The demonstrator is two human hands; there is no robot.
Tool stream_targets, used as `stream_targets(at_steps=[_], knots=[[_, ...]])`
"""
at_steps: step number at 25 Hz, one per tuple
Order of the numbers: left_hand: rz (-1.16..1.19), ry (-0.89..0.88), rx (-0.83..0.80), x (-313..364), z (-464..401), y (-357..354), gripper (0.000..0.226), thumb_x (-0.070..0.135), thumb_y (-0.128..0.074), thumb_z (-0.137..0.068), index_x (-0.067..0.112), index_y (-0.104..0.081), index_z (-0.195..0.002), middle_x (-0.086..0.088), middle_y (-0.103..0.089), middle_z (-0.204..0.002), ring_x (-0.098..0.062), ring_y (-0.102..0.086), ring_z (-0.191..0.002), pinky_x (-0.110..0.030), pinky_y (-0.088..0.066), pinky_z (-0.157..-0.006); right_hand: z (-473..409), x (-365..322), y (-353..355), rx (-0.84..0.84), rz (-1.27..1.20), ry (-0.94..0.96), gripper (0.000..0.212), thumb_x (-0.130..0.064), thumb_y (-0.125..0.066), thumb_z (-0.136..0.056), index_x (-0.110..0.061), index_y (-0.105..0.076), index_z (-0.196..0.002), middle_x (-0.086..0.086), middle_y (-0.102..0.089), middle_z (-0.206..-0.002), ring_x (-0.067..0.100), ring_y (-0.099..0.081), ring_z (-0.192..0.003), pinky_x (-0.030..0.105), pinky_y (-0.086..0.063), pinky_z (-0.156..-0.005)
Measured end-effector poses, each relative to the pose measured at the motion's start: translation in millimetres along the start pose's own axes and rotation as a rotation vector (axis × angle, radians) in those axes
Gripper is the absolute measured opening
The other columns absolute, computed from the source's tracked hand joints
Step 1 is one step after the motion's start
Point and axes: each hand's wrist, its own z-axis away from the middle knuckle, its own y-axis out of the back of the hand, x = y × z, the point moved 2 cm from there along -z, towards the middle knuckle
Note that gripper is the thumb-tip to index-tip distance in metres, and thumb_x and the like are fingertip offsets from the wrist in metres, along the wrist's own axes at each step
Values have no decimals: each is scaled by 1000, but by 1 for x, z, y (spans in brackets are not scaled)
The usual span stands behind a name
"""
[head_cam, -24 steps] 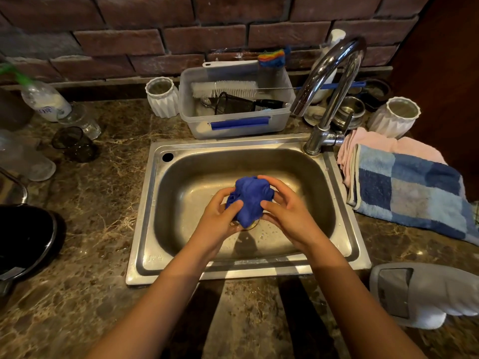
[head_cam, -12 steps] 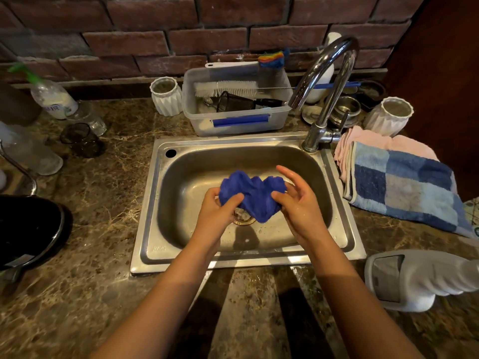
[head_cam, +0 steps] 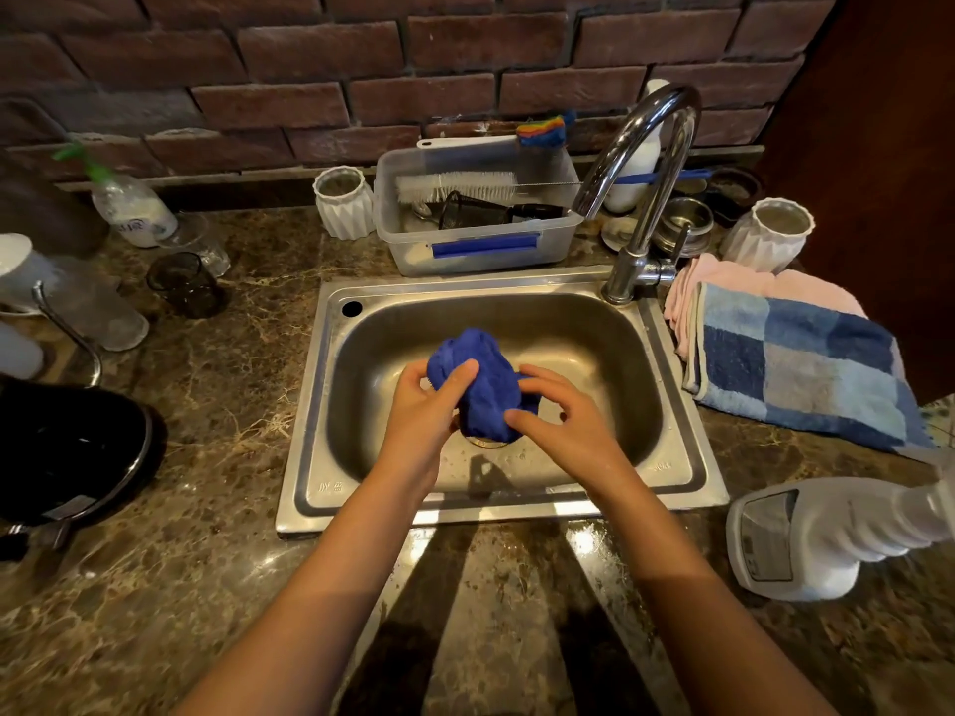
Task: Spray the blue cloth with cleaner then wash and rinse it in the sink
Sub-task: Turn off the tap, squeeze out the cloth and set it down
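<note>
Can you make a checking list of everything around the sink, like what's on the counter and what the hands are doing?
Surface: marble counter, wet patches near sink.
Job's things: blue cloth bunched over the sink; white spray bottle lying on its side at right; tap, no water seen running.
Clutter: tub holding a brush; white cups, glasses, towels.
Hands: left hand grips cloth; right hand pinches it.
Cables: nothing seen.
Surroundings: brick wall behind.

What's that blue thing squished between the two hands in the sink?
The head view shows the bunched blue cloth between the left hand and right hand, over the sink.
</note>
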Motion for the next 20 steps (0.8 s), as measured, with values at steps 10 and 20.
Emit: stream_targets(at_steps=[10,20], knots=[[-420,-26,-335,-12,35,22,56,6,-60,-84,38,-42,-127,-7,-60,-93,-19,-62,-89,-37,-53,-81,28,16,-2,96,-198,-80,20,-3,-58,-84,-23,-62,-83,4,-67,-92,27,-65,-95,43,-54,-87],[-524,35,-266,-95,61,62,62,0,-57,-83,29,-40,-135,-9,-61,-97,-19,-61,-87,-30,-55,-76,84,79,-33,139,14,-258,14,-5,-61,-81,-17,-58,-87,1,-65,-91,16,-62,-85,24,-49,-75]])
